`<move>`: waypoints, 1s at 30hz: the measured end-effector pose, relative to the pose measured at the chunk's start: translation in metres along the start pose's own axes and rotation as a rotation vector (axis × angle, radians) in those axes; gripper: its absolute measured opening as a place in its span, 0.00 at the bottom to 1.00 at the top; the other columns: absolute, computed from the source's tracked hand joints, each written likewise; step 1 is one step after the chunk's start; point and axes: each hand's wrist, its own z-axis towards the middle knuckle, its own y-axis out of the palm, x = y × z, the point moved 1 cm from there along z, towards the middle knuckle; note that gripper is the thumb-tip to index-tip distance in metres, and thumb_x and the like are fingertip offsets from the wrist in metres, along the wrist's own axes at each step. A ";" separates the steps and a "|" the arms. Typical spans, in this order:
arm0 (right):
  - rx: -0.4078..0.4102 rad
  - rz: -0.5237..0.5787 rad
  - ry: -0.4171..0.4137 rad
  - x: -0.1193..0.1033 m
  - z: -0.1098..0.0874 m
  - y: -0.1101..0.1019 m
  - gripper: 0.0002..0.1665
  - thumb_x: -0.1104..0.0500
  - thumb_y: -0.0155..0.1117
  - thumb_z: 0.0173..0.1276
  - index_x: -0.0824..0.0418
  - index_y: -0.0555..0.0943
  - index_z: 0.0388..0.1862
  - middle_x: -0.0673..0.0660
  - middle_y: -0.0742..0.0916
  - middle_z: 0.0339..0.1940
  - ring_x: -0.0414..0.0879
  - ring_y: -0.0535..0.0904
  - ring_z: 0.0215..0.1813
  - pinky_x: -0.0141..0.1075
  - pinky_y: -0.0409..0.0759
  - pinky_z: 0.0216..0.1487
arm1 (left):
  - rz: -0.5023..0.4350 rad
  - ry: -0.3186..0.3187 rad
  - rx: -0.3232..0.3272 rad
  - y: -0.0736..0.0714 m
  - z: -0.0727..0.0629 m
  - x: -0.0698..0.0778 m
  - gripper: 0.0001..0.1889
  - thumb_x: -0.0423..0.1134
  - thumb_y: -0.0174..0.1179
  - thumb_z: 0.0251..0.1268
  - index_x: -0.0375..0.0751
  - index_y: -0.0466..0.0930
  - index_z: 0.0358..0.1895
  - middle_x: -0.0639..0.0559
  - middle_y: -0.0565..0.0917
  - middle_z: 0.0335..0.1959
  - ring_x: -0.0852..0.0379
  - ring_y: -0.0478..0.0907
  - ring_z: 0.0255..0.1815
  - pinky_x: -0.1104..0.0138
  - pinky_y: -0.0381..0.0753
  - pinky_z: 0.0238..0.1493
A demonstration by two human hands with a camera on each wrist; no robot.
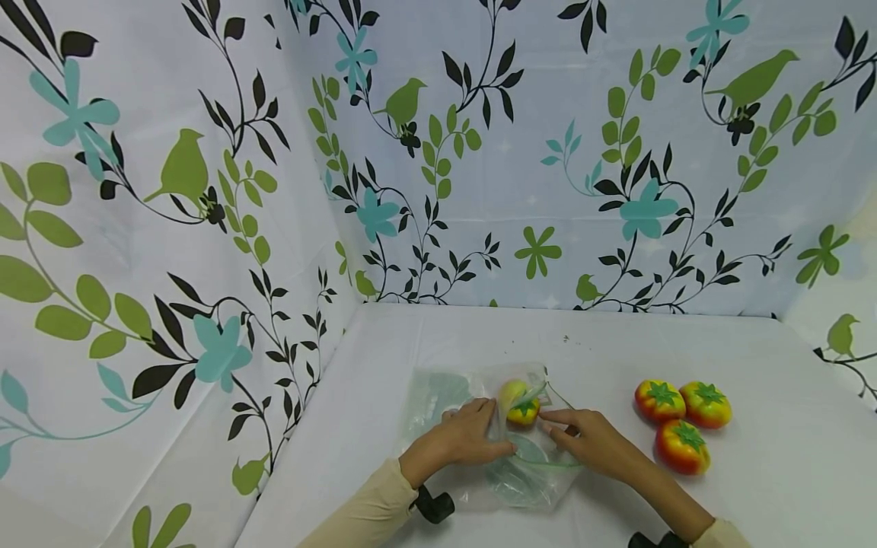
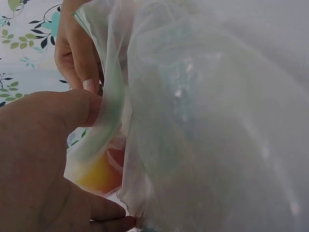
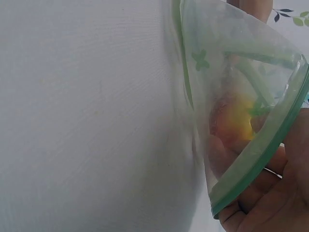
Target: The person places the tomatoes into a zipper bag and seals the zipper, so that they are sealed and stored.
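A clear zip bag point(image 1: 521, 483) with green zip strips lies on the table, its mouth parted. Inside its opening is a red-and-yellow toy tomato point(image 1: 524, 413) with a green leafy top. My left hand point(image 1: 466, 434) holds the bag's edge at the left; its thumb point(image 2: 82, 108) lies against the green strip. From the right, my right hand point(image 1: 592, 441) reaches to the toy tomato. In the right wrist view, its fingers and thumb lie about the toy tomato point(image 3: 234, 116), partly seen through the plastic. The tomato's underside is hidden.
To the right of my right hand, three more toy tomatoes point(image 1: 684, 447) sit close together on the white table point(image 1: 479, 335). Another pale, clear plastic bag point(image 1: 435, 396) appears to lie beneath my left hand. A leaf-and-bird patterned curtain point(image 1: 438, 152) stands behind and at the left.
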 end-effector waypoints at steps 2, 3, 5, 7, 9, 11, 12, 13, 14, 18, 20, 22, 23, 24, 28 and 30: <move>-0.002 -0.004 0.014 0.001 0.001 0.001 0.24 0.52 0.64 0.79 0.64 0.84 0.66 0.54 0.92 0.46 0.35 0.80 0.35 0.30 0.81 0.36 | 0.005 0.002 0.000 0.000 0.001 0.000 0.52 0.71 0.57 0.66 0.38 0.59 0.83 0.46 0.65 0.82 0.49 0.62 0.82 0.39 0.65 0.72; -0.004 -0.002 0.021 0.001 0.001 0.001 0.24 0.52 0.64 0.79 0.64 0.83 0.67 0.54 0.91 0.46 0.35 0.80 0.34 0.30 0.81 0.36 | 0.004 0.004 -0.001 0.000 0.001 0.000 0.52 0.71 0.57 0.66 0.38 0.59 0.83 0.46 0.65 0.82 0.49 0.62 0.82 0.39 0.65 0.72; -0.015 0.012 0.028 0.001 0.001 0.001 0.26 0.51 0.64 0.79 0.65 0.82 0.68 0.54 0.91 0.45 0.37 0.82 0.33 0.31 0.82 0.35 | 0.005 0.006 -0.003 0.000 0.001 0.000 0.52 0.72 0.57 0.66 0.38 0.59 0.83 0.46 0.65 0.82 0.49 0.62 0.82 0.39 0.65 0.72; -0.025 0.029 0.034 0.001 0.001 0.001 0.27 0.51 0.64 0.79 0.65 0.81 0.69 0.54 0.91 0.45 0.38 0.82 0.31 0.31 0.82 0.34 | 0.009 0.009 -0.003 0.001 0.002 0.000 0.52 0.72 0.57 0.66 0.38 0.59 0.83 0.46 0.66 0.82 0.49 0.62 0.82 0.39 0.65 0.72; -0.035 0.044 0.035 0.001 0.001 0.001 0.27 0.51 0.64 0.79 0.66 0.80 0.69 0.53 0.90 0.43 0.39 0.82 0.29 0.32 0.82 0.32 | 0.009 0.010 -0.002 0.001 0.002 -0.001 0.52 0.72 0.58 0.66 0.38 0.59 0.83 0.46 0.66 0.82 0.49 0.62 0.82 0.39 0.65 0.72; -0.043 0.057 0.032 0.000 0.001 0.001 0.28 0.52 0.64 0.79 0.67 0.80 0.70 0.53 0.90 0.42 0.40 0.82 0.28 0.33 0.82 0.31 | 0.010 0.009 -0.001 0.001 0.002 0.000 0.52 0.72 0.58 0.66 0.38 0.59 0.83 0.46 0.66 0.82 0.49 0.62 0.83 0.40 0.65 0.72; -0.045 0.060 0.031 0.000 0.001 0.001 0.28 0.52 0.64 0.79 0.67 0.80 0.70 0.53 0.90 0.41 0.40 0.82 0.28 0.33 0.81 0.30 | 0.009 0.009 0.000 0.001 0.002 0.000 0.52 0.72 0.58 0.65 0.38 0.59 0.83 0.46 0.66 0.82 0.49 0.62 0.83 0.39 0.65 0.72; -0.047 0.060 0.035 0.000 0.001 0.001 0.28 0.52 0.64 0.79 0.67 0.80 0.70 0.52 0.89 0.41 0.41 0.82 0.27 0.33 0.81 0.29 | 0.004 0.011 0.000 0.001 0.002 -0.001 0.53 0.71 0.59 0.65 0.38 0.59 0.83 0.45 0.66 0.82 0.49 0.62 0.82 0.39 0.65 0.72; -0.049 0.062 0.038 0.000 0.000 0.001 0.28 0.52 0.64 0.79 0.67 0.80 0.69 0.52 0.89 0.40 0.41 0.82 0.27 0.33 0.81 0.29 | 0.001 0.011 -0.001 0.000 0.002 -0.001 0.52 0.71 0.59 0.65 0.38 0.60 0.83 0.45 0.66 0.82 0.48 0.62 0.82 0.39 0.65 0.72; -0.043 0.064 0.056 0.000 0.000 0.000 0.26 0.52 0.65 0.79 0.65 0.82 0.68 0.52 0.89 0.40 0.42 0.83 0.27 0.33 0.81 0.28 | 0.002 0.013 -0.003 0.000 0.001 0.000 0.52 0.71 0.59 0.66 0.39 0.59 0.83 0.46 0.65 0.82 0.49 0.62 0.83 0.38 0.64 0.73; -0.037 0.064 0.058 0.001 0.000 -0.001 0.25 0.52 0.65 0.79 0.64 0.82 0.67 0.54 0.89 0.41 0.42 0.83 0.27 0.33 0.81 0.28 | 0.000 0.014 -0.004 -0.001 0.000 0.000 0.52 0.71 0.59 0.66 0.39 0.59 0.83 0.46 0.65 0.82 0.49 0.62 0.83 0.39 0.64 0.73; -0.026 0.055 0.058 0.001 -0.001 -0.002 0.24 0.52 0.65 0.79 0.63 0.84 0.66 0.54 0.90 0.41 0.41 0.82 0.27 0.33 0.81 0.27 | 0.002 0.014 -0.004 -0.001 0.000 0.000 0.52 0.71 0.58 0.66 0.40 0.59 0.83 0.46 0.65 0.82 0.49 0.61 0.83 0.39 0.64 0.73; -0.019 0.048 0.056 0.001 -0.002 -0.004 0.23 0.52 0.65 0.78 0.63 0.84 0.65 0.54 0.90 0.42 0.41 0.81 0.27 0.33 0.81 0.27 | 0.005 0.012 -0.005 -0.001 0.000 0.000 0.52 0.72 0.58 0.66 0.40 0.59 0.83 0.47 0.65 0.82 0.49 0.61 0.83 0.39 0.64 0.73; -0.014 0.038 0.054 0.000 -0.002 -0.005 0.22 0.52 0.66 0.78 0.62 0.85 0.64 0.54 0.91 0.43 0.40 0.80 0.27 0.33 0.81 0.28 | 0.005 0.013 -0.005 -0.001 0.000 0.000 0.52 0.72 0.58 0.66 0.40 0.59 0.83 0.47 0.65 0.82 0.50 0.61 0.83 0.39 0.64 0.73; 0.011 -0.009 0.044 -0.002 -0.006 -0.013 0.19 0.51 0.68 0.77 0.59 0.87 0.60 0.55 0.91 0.50 0.40 0.78 0.30 0.31 0.80 0.30 | 0.008 0.010 -0.006 0.000 0.000 -0.001 0.52 0.72 0.57 0.66 0.40 0.58 0.84 0.48 0.65 0.82 0.50 0.61 0.83 0.40 0.64 0.73; 0.018 -0.022 0.046 -0.002 -0.009 -0.018 0.19 0.50 0.69 0.76 0.58 0.88 0.59 0.56 0.91 0.54 0.40 0.78 0.34 0.31 0.81 0.32 | 0.007 0.009 -0.005 0.000 0.001 -0.001 0.52 0.72 0.58 0.66 0.40 0.58 0.84 0.48 0.65 0.82 0.50 0.62 0.83 0.41 0.65 0.73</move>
